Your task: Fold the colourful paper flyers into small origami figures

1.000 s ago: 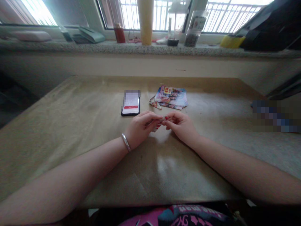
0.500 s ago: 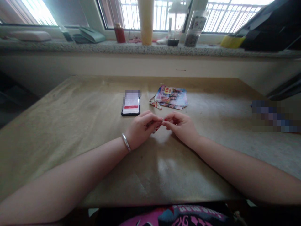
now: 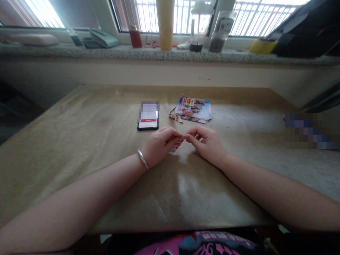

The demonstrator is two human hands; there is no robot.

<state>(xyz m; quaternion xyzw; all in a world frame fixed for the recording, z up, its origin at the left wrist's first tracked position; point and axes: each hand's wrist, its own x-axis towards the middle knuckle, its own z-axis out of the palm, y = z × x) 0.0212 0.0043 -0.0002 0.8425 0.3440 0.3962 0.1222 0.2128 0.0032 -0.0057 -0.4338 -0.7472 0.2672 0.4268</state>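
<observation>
Between my two hands, just above the table (image 3: 127,198), is a small red-and-white striped piece of printed paper (image 3: 176,145). My left hand (image 3: 159,143), with a silver bangle (image 3: 143,159) at its wrist, pinches the paper and covers much of it. The thumb and forefinger of my right hand (image 3: 207,141) close on its right tip. Behind the hands lies a stack of colourful printed leaflets (image 3: 196,108), with a torn-looking red-and-white scrap (image 3: 176,118) at its left edge. Past my left hand rests a phone (image 3: 148,122), screen up and lit.
A blurred-out dark strip (image 3: 309,131) lies at the table's right edge. Along the stone windowsill (image 3: 106,53) stand a tall yellow cylinder (image 3: 165,28), a red bottle (image 3: 135,38), clear containers (image 3: 216,37) and a dark bag (image 3: 302,33).
My fingers have shifted slightly on the paper, and more of its striped face shows below my left hand. The red bit at my right fingertips is no longer visible.
</observation>
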